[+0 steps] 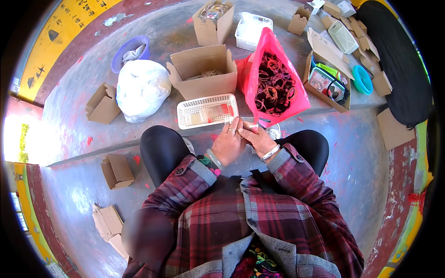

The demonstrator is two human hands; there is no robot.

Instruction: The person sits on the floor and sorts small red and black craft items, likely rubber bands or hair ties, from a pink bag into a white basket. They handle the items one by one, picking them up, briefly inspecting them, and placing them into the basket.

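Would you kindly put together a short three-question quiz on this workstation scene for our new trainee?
1. True or false: the pink bag of hair ties lies on the person's left.
2. Which thing sits just beyond the left hand and right hand? A) purple bowl B) white plastic basket C) teal bowl
3. Fill in: beside the open cardboard box, on its left, lies a tied white ____.

Key: 1 false, it lies to the right. 2 B. 3 bag. The hands meet close together over the knees; what they pinch is too small to tell.
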